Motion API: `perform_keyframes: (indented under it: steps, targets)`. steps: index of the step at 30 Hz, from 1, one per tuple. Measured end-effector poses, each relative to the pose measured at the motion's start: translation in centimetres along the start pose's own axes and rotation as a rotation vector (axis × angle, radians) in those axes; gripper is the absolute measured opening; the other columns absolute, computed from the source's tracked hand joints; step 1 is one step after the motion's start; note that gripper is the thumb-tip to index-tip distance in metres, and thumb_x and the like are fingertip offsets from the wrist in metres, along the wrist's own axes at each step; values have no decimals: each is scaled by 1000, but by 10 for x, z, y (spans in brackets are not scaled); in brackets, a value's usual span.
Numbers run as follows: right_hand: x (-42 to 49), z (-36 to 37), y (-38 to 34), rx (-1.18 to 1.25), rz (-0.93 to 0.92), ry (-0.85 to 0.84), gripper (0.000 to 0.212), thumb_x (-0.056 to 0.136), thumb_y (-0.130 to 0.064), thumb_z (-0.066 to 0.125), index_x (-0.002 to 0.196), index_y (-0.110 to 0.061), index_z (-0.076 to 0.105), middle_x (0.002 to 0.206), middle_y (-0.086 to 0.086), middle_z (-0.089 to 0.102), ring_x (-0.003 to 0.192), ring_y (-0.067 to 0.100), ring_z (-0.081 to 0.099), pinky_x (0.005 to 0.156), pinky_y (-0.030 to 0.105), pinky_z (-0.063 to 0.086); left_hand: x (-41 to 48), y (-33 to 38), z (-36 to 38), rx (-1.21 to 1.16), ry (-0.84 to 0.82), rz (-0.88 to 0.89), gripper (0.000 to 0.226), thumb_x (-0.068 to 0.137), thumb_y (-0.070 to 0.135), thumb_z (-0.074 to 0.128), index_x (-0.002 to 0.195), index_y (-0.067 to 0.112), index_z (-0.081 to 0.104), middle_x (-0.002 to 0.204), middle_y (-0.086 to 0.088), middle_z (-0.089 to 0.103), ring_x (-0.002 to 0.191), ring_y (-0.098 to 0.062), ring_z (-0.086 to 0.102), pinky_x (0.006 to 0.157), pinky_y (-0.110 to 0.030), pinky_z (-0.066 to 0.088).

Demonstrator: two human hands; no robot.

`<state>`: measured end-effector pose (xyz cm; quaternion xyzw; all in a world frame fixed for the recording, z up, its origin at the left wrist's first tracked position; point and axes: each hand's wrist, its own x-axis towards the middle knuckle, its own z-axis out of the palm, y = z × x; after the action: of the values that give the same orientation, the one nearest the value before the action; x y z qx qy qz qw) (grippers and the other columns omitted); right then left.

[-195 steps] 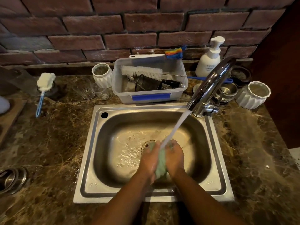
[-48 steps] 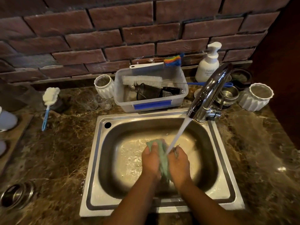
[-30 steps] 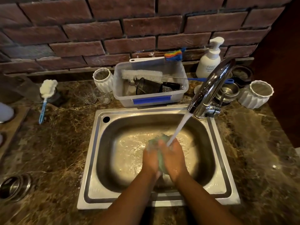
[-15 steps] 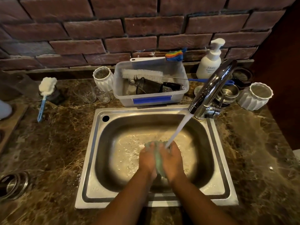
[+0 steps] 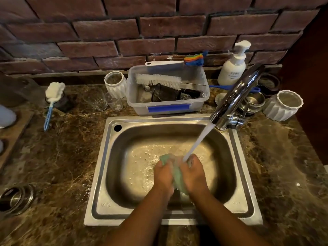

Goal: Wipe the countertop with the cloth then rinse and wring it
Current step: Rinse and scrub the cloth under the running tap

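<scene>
Below brick, over the sink, the sodden, limp cloth is gripped by curled left hand and right hand; both ends are best held.

This is a kitchen, at the washing-up spot: a rectangular stainless-steel sink is sunk into a brown marbled stone countertop, and a curved chrome tap runs water into it. Against the red brick wall stand a clear plastic tub with a white bottle brush, a white pump bottle, clear drinking glasses, white ribbed jars and stacked steel bowls.
</scene>
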<state>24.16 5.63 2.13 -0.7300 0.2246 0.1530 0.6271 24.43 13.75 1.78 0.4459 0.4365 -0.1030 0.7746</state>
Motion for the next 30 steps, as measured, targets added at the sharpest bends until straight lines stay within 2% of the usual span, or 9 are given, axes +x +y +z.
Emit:
perform_keyframes:
  steps: [2,5,9,13,17,20,26,28,30]
  targets:
    - [-7,6,1,-44,-46,-11,12,93,-44,65,94,-33,59,83,-14,72,72,3,71,58,24,58,-6,-5,2,-28,-60,-8,18,88,19,72,97,4,76,97,-24,72,88,-34,73,78,-42,61]
    - [2,1,3,-124,-38,47,10,96,-42,61,99,-32,58,82,-9,73,75,8,72,66,29,60,-11,-6,5,-75,-106,-61,43,98,38,62,115,-1,71,110,-27,72,103,-38,70,98,-54,54]
    - [20,-11,10,-139,105,73,7,102,-19,52,106,-13,55,96,6,65,88,24,60,81,40,52,-10,-2,9,13,-52,5,28,97,15,65,117,-4,67,100,-26,73,85,-34,74,76,-42,62]
    - [10,1,8,-101,56,85,5,101,-26,55,99,-21,56,91,2,68,85,23,67,74,38,57,5,2,0,18,42,-9,21,98,14,65,113,0,66,106,-26,74,98,-43,73,88,-54,59]
    - [-5,24,5,-94,-47,72,15,100,-46,56,95,-33,62,78,-10,73,72,-1,71,57,15,55,-3,-3,-4,60,-125,-75,30,105,31,47,108,10,68,95,-9,73,88,-24,70,80,-39,56]
    - [6,17,3,-197,-101,99,18,97,-43,58,94,-26,64,77,-4,73,71,10,72,61,26,59,-10,-8,-8,53,-165,-89,36,103,41,50,116,13,67,108,-6,73,100,-25,68,85,-40,54]
    - [13,5,1,-347,-64,13,20,103,-32,54,108,-12,58,91,6,71,82,22,71,78,45,62,-10,1,-14,-54,-67,59,23,99,14,62,120,5,66,109,-23,75,99,-38,74,79,-45,64]
    - [3,6,-3,-253,-67,45,22,104,-34,53,109,-13,59,89,3,71,80,19,70,73,37,62,-1,9,-15,-74,-12,74,25,99,13,62,122,3,64,113,-24,73,104,-41,71,89,-54,60]
    - [-9,12,-10,-179,-107,48,20,103,-38,55,104,-19,62,86,-3,71,75,8,69,61,16,54,0,12,-13,-45,-29,80,27,100,14,60,123,0,63,116,-25,71,106,-42,70,95,-55,56]
